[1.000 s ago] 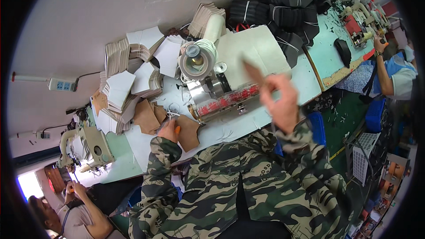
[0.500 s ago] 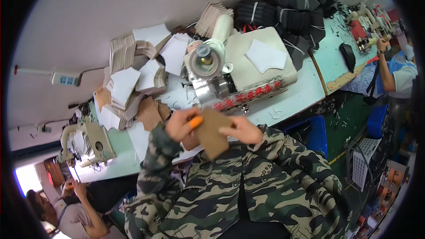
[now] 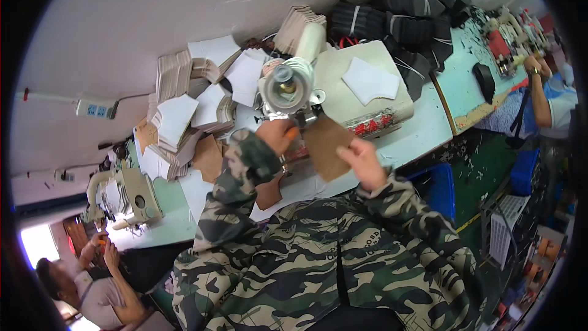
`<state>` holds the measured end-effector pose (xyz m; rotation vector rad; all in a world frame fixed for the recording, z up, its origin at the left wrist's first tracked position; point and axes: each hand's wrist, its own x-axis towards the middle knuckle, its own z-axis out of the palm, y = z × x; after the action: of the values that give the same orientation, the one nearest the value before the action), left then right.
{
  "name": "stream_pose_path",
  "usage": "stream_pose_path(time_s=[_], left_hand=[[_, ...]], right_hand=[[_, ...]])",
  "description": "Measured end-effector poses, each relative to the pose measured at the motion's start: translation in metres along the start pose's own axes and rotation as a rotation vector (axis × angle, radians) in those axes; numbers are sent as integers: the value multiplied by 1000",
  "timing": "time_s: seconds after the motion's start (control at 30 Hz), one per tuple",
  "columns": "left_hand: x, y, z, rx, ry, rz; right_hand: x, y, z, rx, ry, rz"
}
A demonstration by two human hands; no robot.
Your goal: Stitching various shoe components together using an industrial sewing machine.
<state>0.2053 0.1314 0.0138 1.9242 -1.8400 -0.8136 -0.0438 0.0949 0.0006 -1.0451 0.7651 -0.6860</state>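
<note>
A brown sheet piece with angled edges (image 3: 327, 149) is held up in front of the machine, tilted. My right hand (image 3: 365, 162) pinches its right edge between thumb and fingers. Close to the piece's left edge, my left hand (image 3: 275, 135) is curled beside the machine's working end, an orange cover on one finger. What those fingers hold, if anything, is hidden. The cream sewing machine (image 3: 367, 55) has a round metal-and-glass part (image 3: 285, 86) on top and a red-marked front. A white cut piece (image 3: 371, 81) lies on its bed.
Stacks of white-topped cut pieces (image 3: 176, 119) crowd the table's left. Brown pieces (image 3: 208, 158) lie beside them. Bundled dark pieces (image 3: 352, 19) are piled at the back. A blue bin (image 3: 438, 193) stands at right. Co-workers sit at left (image 3: 104, 297) and right (image 3: 554, 101).
The brown piece has moved up and right, toward the machine, with my right hand. My left hand has gone up to the machine's working end, its sleeve now covering more of the table.
</note>
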Motion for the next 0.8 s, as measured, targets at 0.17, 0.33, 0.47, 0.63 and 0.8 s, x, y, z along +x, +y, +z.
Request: stream_pose_path(time_s=[0.17,0.33,0.47,0.63,0.8], left_hand=[[-78,-78,8,414,-124,-457],[-120,-80,25,255,-312,-484],[-133,-71,18,452,36,-241],[-108,-38,-16,-761,-232,-194],[-82,3,14,-1046,-163,-321]], right_hand=[[43,-96,-49,-1273,318,-1076],[16,-57,-9,-990,41,-624],[2,-31,21,-511,-367,-25],[-6,-11,38,-307,-514,87],[-17,13,43,107,-307,466]])
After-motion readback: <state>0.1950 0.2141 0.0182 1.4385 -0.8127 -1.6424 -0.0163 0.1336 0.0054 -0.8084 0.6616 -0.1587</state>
